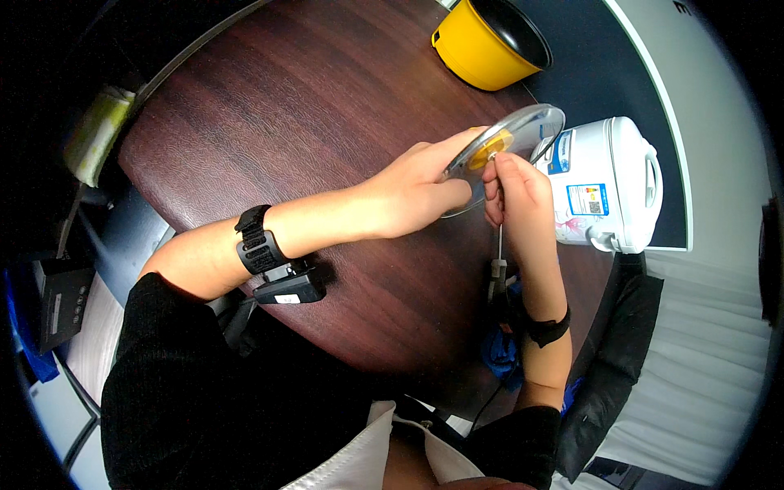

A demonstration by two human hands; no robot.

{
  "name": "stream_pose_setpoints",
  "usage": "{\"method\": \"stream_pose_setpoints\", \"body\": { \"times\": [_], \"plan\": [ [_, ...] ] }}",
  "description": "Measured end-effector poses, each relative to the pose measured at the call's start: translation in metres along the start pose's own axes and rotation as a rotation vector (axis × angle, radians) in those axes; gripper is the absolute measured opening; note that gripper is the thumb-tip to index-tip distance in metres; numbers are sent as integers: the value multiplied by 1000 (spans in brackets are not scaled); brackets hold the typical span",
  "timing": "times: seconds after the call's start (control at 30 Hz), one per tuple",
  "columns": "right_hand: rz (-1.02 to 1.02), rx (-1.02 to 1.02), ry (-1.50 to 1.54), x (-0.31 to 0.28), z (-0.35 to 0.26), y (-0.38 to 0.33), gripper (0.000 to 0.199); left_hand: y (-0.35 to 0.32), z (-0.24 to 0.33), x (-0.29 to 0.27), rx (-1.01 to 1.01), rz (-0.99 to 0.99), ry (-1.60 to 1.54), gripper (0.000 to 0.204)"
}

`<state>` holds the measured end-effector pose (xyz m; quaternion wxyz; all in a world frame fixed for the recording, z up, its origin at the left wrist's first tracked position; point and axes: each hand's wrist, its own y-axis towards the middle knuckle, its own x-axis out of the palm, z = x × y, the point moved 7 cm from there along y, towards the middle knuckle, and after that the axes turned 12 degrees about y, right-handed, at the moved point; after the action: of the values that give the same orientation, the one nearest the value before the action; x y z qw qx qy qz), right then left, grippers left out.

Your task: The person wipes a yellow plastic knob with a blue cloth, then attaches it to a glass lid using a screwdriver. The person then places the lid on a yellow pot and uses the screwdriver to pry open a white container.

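Note:
My left hand point(425, 192) grips the rim of a round glass lid point(535, 126), which is held tilted above the table. A yellow round knob point(491, 150) shows at the lid's centre. Against that centre, my right hand point(518, 188) pinches with thumb and fingertips; a small pale bit shows at the tips, too small to name. Below the right hand, a thin metal shaft runs down to a grey handle point(496, 276), partly hidden by the wrist.
A yellow pot point(488, 49) with a black inside stands at the far edge. On the right is a white rice cooker point(608, 184). The brown table point(318, 90) spreads beneath my arms. Blue cloth point(500, 353) lies beside my right forearm, and a yellow-green packet point(100, 135) sits far left.

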<state>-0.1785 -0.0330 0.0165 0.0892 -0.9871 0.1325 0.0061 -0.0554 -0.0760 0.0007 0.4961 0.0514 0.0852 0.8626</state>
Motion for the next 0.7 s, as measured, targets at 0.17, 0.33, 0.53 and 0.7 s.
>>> {"method": "stream_pose_setpoints", "body": {
  "times": [0.17, 0.33, 0.53, 0.7],
  "plan": [
    [-18, -68, -195, -5, -7, 1, 22, 2, -8, -2, -23, 40, -129, 70],
    [41, -524, -663, 5, -33, -6, 10, 2, -5, -1, -2, 23, -245, 68],
    [17, -661, -903, 16, -43, -11, 14, 2, -6, 0, -33, 16, -196, 69],
    [-4, -699, -935, 18, -44, -12, 15, 2, -4, -4, 7, 32, 55, 70]
  ]
}}
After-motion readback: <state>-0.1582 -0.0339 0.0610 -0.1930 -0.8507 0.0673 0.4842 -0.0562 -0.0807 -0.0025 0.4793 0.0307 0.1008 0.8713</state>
